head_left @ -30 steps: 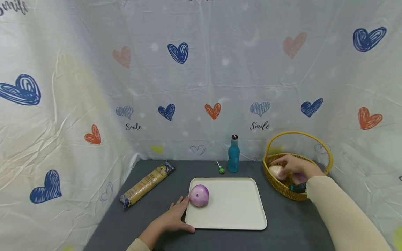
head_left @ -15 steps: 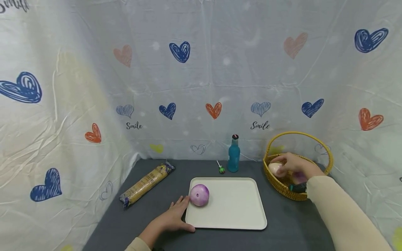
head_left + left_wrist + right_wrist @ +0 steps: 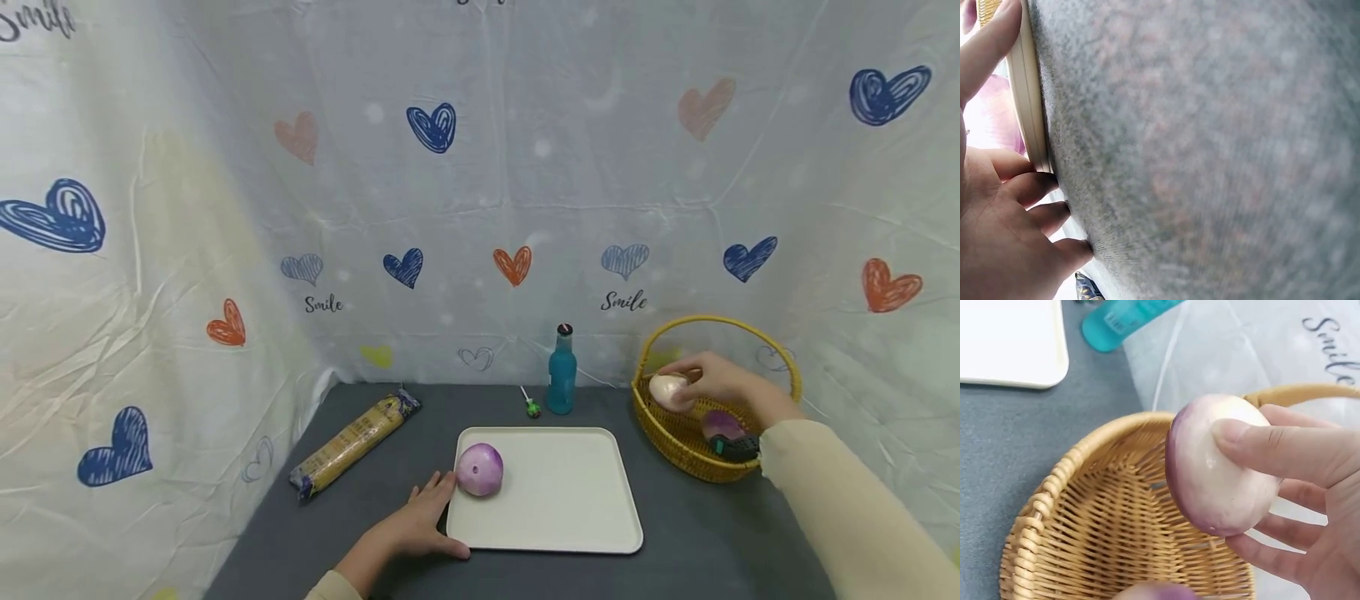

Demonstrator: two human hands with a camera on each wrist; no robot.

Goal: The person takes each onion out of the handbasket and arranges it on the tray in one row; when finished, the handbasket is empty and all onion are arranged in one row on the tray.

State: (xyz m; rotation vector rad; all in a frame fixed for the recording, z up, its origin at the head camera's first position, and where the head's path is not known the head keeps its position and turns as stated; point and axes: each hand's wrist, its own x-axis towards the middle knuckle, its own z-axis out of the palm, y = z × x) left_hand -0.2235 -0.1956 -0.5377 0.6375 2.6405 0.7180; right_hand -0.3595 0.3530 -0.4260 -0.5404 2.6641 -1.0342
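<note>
Gripping round purple-white vegetable point(image 3: 1219, 465) in my right hand point(image 3: 712, 379) over wicker basket point(image 3: 671, 448), second purple vegetable point(image 3: 722, 425) lying inside near that wrist; my left hand point(image 3: 416, 521), fingers outstretched, touches cream tray point(image 3: 562, 492), purple onion point(image 3: 480, 469) just beyond it.

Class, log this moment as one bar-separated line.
left hand: touching tray | right hand: gripping purple-white piece at basket | tray: holding purple ball
</note>
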